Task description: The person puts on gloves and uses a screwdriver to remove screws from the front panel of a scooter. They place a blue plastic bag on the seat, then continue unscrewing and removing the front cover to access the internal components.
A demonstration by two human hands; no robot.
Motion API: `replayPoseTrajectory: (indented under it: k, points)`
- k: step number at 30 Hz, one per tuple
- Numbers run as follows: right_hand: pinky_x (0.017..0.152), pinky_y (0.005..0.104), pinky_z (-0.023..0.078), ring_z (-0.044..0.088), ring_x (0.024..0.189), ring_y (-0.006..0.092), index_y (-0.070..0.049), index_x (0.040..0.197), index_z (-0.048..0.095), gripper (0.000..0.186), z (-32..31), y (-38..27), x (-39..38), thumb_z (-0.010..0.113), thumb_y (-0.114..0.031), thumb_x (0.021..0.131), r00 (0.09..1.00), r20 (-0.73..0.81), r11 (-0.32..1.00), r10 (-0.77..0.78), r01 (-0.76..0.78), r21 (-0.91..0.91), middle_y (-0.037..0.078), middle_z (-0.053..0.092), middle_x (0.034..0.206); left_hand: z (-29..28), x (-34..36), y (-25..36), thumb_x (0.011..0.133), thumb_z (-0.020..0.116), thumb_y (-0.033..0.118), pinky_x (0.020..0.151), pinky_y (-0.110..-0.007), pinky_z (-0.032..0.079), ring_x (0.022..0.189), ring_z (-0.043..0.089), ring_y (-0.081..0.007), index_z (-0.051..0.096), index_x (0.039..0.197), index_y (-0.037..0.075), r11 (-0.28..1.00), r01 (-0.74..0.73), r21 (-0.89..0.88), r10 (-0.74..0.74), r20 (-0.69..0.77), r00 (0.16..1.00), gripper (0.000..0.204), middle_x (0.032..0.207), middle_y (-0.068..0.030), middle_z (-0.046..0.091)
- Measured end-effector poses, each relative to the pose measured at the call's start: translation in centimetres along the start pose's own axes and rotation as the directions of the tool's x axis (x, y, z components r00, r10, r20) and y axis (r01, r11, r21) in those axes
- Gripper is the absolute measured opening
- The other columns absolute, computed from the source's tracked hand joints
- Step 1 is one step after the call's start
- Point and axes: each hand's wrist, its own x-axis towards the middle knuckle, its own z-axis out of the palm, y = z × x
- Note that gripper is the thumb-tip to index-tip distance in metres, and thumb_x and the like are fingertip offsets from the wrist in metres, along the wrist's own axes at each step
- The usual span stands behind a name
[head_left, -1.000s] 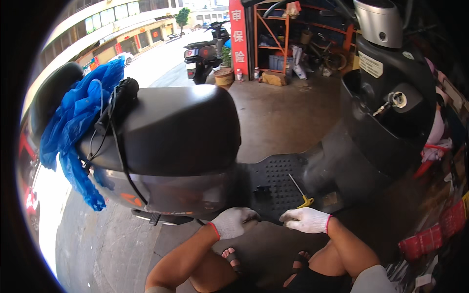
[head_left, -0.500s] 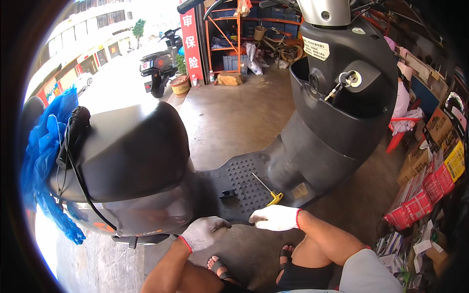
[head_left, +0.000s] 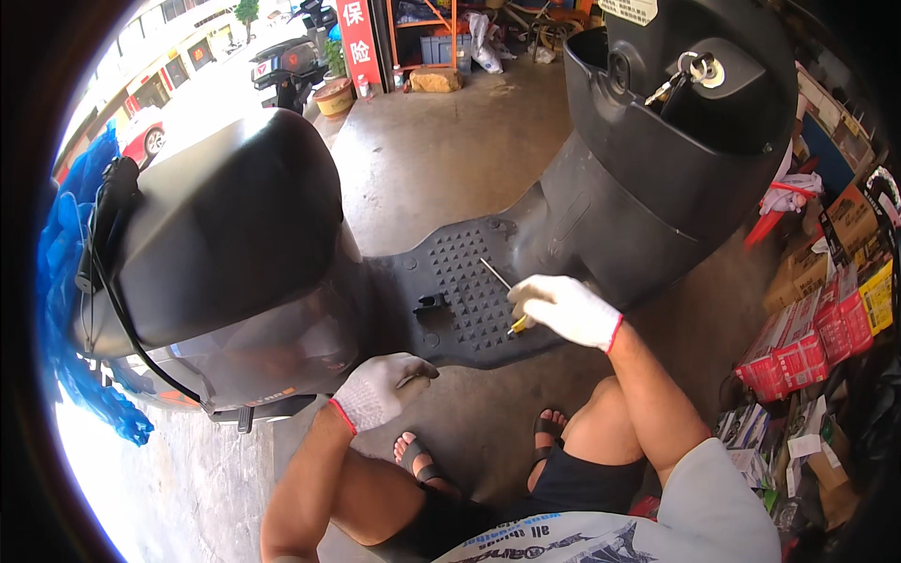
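Note:
White gloves with red cuffs cover both hands. My right hand (head_left: pixel 563 308) is curled over the yellow handle of a hex key (head_left: pixel 519 325), whose metal shaft rests on the scooter's studded footboard (head_left: pixel 457 338). My left hand (head_left: pixel 383 387) hangs just in front of the footboard's left end, beside the seat body, fingers curled together with grimy tips; its palm is hidden. A small black clip-like part (head_left: pixel 428 303) lies left of the hex key. The dark seat (head_left: pixel 225 216) fills the left; keys (head_left: pixel 668 86) hang in the lock on the front panel (head_left: pixel 657 178) at right.
Blue plastic (head_left: pixel 70 244) and a cable drape off the seat's left end. Red boxes (head_left: pixel 779 342) and cardboard are piled at my right. Behind stand an orange shelf (head_left: pixel 427 28), a flowerpot (head_left: pixel 333 98) and another scooter (head_left: pixel 286 66). My sandalled feet are on the concrete below.
My right hand has moved forward from the footboard's edge onto the hex key's handle. My left hand stays low, curled, slightly farther back from the board. The view has tilted down.

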Motion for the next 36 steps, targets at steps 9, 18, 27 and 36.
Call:
replayPoseTrajectory:
  k: [9,18,27,36]
  points:
    - [0.084,0.0298,0.055,0.067,0.086,0.0158,0.005,0.119,0.063,0.026,-1.8,2.2,0.8,0.051,-0.009,0.100,0.970,-0.235,0.980,0.066,-0.018,0.200,0.012,0.069,0.099,0.1,0.5,0.2,0.093,0.059,0.015,0.085,-0.037,0.054,0.095,0.069,-0.0294,0.071,0.110,0.001,1.000,-0.012,0.002,0.012,0.023,1.000,0.024,0.102,-0.0164,0.071]
    - [0.065,0.0234,0.051,0.058,0.067,0.0079,0.000,0.111,0.067,0.023,-4.5,1.2,-0.8,0.052,-0.011,0.098,0.889,-0.459,0.961,0.002,0.126,0.248,0.002,0.064,0.081,0.6,0.0,-0.2,0.091,0.058,0.012,0.081,-0.035,0.054,0.090,0.070,-0.0252,0.069,0.113,0.000,0.999,0.019,-0.034,-0.019,-0.008,1.000,0.027,0.100,-0.0160,0.071]
    - [0.064,0.0242,0.048,0.061,0.071,0.0108,-0.001,0.112,0.065,0.023,-7.2,11.0,-13.7,0.052,-0.016,0.102,0.802,-0.581,0.900,0.136,0.145,0.411,0.004,0.066,0.082,1.9,0.5,0.3,0.092,0.056,0.009,0.081,-0.034,0.053,0.092,0.069,-0.0230,0.068,0.110,-0.004,0.987,0.152,-0.043,-0.151,0.028,0.988,0.025,0.099,-0.0168,0.071]
    - [0.062,0.0299,0.053,0.064,0.067,0.0157,-0.001,0.114,0.066,0.022,3.3,31.7,-24.1,0.057,-0.013,0.098,0.596,-0.404,0.605,0.693,-0.176,0.777,0.007,0.068,0.084,1.5,-2.1,0.1,0.096,0.058,0.011,0.087,-0.029,0.052,0.095,0.068,-0.0171,0.066,0.114,-0.003,0.934,0.334,-0.129,-0.339,-0.025,0.940,0.025,0.104,-0.0139,0.071]
